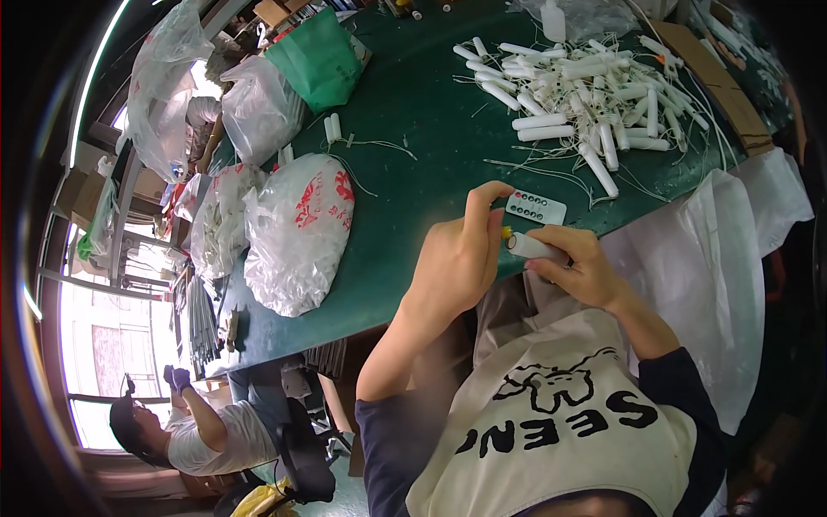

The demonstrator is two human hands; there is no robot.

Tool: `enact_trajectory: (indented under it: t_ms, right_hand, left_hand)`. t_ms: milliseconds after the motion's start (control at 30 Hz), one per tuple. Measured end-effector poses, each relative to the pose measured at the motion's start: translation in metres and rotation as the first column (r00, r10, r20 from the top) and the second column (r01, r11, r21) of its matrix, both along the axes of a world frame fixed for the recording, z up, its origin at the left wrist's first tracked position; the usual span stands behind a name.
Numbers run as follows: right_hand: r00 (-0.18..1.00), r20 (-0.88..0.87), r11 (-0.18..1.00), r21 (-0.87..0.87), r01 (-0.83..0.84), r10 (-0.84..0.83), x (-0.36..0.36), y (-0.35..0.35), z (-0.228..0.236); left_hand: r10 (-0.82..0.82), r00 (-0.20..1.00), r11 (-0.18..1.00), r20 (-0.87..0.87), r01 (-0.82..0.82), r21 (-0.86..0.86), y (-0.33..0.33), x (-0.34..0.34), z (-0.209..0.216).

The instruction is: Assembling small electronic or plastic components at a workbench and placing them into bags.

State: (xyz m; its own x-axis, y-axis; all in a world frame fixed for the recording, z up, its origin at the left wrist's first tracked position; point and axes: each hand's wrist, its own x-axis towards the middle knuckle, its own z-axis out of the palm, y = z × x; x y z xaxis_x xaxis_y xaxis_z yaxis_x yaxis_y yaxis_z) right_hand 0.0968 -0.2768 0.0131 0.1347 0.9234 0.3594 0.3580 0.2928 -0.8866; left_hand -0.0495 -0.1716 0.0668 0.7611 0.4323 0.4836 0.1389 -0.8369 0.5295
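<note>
A window [112, 345] at lower left glares overexposed white; a tube light [87, 90] shines at upper left, its line bowed by fisheye distortion, and the frame's corners darken to black.

White tube [527, 246] partly behind fingers [564, 239]

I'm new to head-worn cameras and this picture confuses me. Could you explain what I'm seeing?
No machine here: these are a person's bare hands, seen from a fisheye camera on their head, looking down, so straight edges bend. The right hand holds a white cylinder; the left hand is at one end of it, by a small yellow piece. On the green table lie a white panel with dark dots, a heap of white cylinders with thin wires and filled plastic bags. Another person is at lower left.
</note>
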Motion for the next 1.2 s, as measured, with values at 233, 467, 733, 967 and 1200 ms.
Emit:
enact_trajectory:
  t_ms: [233,467,733,967,1200]
  right_hand:
    - [0.999,0.041,0.998,-0.07,-0.005,0.007,0.001,-0.001,0.001]
    - [1.0,0.03,0.999,-0.034,0.0,0.001,0.002,-0.002,-0.001]
    - [0.987,0.16,0.999,-0.021,0.033,-0.029,-0.001,0.0,-0.01]
    - [0.986,-0.072,0.98,0.121,0.16,-0.152,0.003,0.002,-0.022]
    - [0.989,0.002,0.982,0.125,0.144,-0.145,0.005,-0.002,-0.023]
  left_hand:
    - [-0.022,0.997,0.995,-0.07,0.028,0.094,0.001,-0.002,0.007]
    - [-0.055,0.997,0.998,-0.063,0.055,0.005,0.002,-0.001,0.008]
    - [-0.013,0.97,0.924,-0.241,0.104,0.369,0.002,0.0,0.008]
    - [0.266,0.942,0.944,-0.206,-0.298,-0.143,0.05,-0.004,-0.054]
    - [0.344,0.838,0.892,-0.423,-0.433,-0.133,0.044,-0.001,-0.077]
